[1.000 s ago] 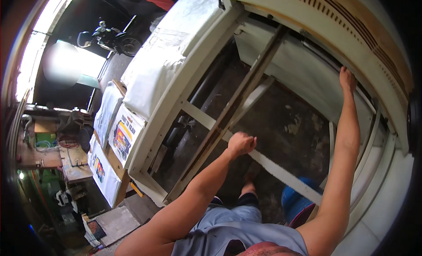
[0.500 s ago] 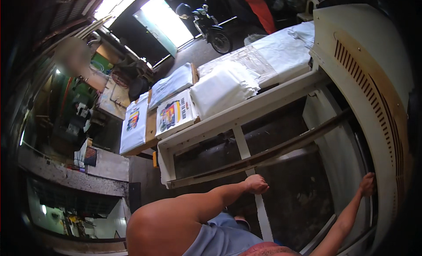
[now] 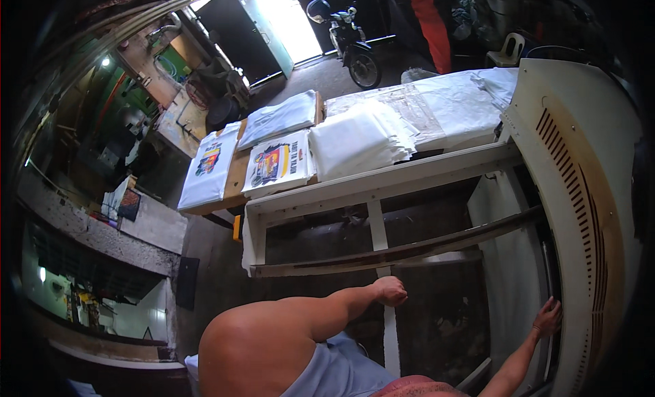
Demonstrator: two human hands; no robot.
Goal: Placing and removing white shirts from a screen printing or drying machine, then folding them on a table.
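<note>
A white open frame [image 3: 341,192] is being leaned over by a person, and it is being bordered on the far side by a long desk [image 3: 235,179] and on the right by a cream slotted housing [image 3: 580,117]. Beyond the desk, a motorcycle [image 3: 358,59] is being lit from a bright doorway. The frame is being spanned lengthwise by a dark bar [image 3: 409,247], which is being crossed underneath by a white slat [image 3: 390,342]. A stack of plain white sheets [image 3: 358,141] is being borne by the desk, beside a printed white stack [image 3: 280,166]. The left hand [image 3: 390,291] is being held at the white slat, near the dark bar, with its fingers curled in tightly; whether the slat is being gripped cannot be told. The right hand [image 3: 548,317] is being placed along the housing's inner edge; whether anything is being grasped there cannot be told.
</note>
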